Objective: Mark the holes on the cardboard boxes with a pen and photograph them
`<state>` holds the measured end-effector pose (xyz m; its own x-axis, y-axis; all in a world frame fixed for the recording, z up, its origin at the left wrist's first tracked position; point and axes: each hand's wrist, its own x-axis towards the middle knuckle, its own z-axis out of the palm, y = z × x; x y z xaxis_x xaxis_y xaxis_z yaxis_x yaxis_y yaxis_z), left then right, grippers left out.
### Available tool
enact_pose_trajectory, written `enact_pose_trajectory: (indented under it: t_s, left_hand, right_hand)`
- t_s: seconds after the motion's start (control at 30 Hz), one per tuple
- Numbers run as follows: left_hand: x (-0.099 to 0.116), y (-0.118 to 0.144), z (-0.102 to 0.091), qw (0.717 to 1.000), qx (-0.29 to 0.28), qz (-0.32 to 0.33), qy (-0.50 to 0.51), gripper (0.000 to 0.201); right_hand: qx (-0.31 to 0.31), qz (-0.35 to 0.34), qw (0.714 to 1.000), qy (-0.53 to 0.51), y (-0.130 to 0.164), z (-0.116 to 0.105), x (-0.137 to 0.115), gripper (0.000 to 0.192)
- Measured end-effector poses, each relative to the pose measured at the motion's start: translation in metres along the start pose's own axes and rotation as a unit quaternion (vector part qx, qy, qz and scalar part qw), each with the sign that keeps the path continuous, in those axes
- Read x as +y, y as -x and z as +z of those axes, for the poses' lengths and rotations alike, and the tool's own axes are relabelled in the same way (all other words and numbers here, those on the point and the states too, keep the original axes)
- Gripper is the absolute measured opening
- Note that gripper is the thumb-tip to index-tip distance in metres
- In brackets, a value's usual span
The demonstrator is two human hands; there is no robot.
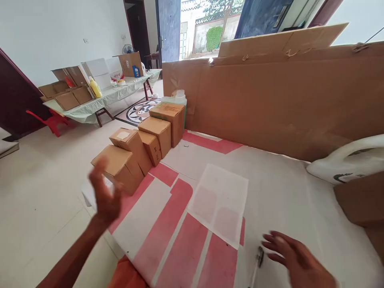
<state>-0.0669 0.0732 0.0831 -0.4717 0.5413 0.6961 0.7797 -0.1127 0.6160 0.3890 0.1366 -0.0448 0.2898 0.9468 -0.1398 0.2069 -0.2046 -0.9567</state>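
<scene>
Left hand (106, 202): released, fingers spread, near matte, square-edged cardboard boxes (120, 162) | Right hand (297, 258): released, fingers loosely extended, beside slim pen (259, 256) | Thin, translucent rectangular sheet (220, 202): flat on smooth red-and-white counter (279, 188)

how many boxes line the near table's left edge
5, near to far: front box partly behind the left hand, label-topped box, small box, fourth box, farthest box; smaller ones could be hidden.
</scene>
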Motion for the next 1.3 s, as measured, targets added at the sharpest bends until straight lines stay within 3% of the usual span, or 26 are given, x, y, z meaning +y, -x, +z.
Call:
enact_pose_trajectory:
  t_s: [0.03,0.1,0.2,0.3,0.4,0.47,0.53,0.7,0.8,0.87,0.97,1.07,1.17,1.3]
  left_hand:
    - [-0.030,-0.021,-0.017,0.998,0.045,-0.052,-0.004,0.099]
    - [-0.082,-0.051,-0.037,0.975,0.073,-0.205,0.054,0.094]
    - [-0.136,-0.057,-0.035,0.945,0.030,-0.310,0.097,0.104]
    - [-0.157,-0.025,-0.014,0.922,-0.059,-0.354,0.145,0.118]
    - [-0.148,0.023,0.000,0.907,-0.127,-0.353,0.190,0.113]
    - [-0.131,0.054,0.001,0.902,-0.153,-0.345,0.207,0.104]
    - [-0.108,0.083,-0.002,0.896,-0.178,-0.342,0.221,0.096]
    - [-0.039,0.131,0.005,0.881,-0.327,-0.263,0.218,0.075]
    - [-0.005,0.134,0.022,0.873,-0.396,-0.167,0.230,0.072]
    - [0.009,0.130,0.035,0.865,-0.424,-0.119,0.241,0.072]
    - [0.017,0.126,0.054,0.858,-0.441,-0.108,0.241,0.070]
    - [0.012,0.124,0.068,0.861,-0.433,-0.132,0.233,0.064]
    - [0.004,0.123,0.075,0.864,-0.425,-0.142,0.230,0.063]
    - [-0.001,0.123,0.077,0.857,-0.431,-0.152,0.238,0.063]
  right_hand:
    - [-0.051,0.007,0.999,-0.009,0.011,0.038,-0.010,0.044]
    - [-0.153,0.000,0.988,-0.025,0.036,0.112,-0.031,0.051]
    - [-0.325,-0.045,0.943,-0.055,0.074,0.209,-0.058,0.046]
    - [-0.383,-0.075,0.918,-0.067,0.105,0.278,-0.074,0.056]
    - [-0.404,-0.097,0.907,-0.067,0.121,0.311,-0.076,0.081]
    - [-0.399,-0.100,0.909,-0.067,0.123,0.309,-0.070,0.089]
    - [-0.371,-0.097,0.921,-0.071,0.122,0.286,-0.062,0.087]
    - [-0.251,-0.079,0.965,-0.016,0.113,0.177,-0.055,0.059]
    - [-0.139,-0.089,0.985,0.049,0.112,0.121,-0.064,0.053]
    - [-0.086,-0.096,0.989,0.069,0.115,0.099,-0.068,0.050]
    - [-0.046,-0.093,0.992,0.072,0.120,0.088,-0.065,0.055]
    - [-0.045,-0.086,0.993,0.064,0.125,0.086,-0.057,0.061]
    - [-0.075,-0.085,0.993,0.030,0.128,0.082,-0.048,0.059]
    - [-0.067,-0.045,0.997,0.007,0.129,0.074,-0.033,0.062]
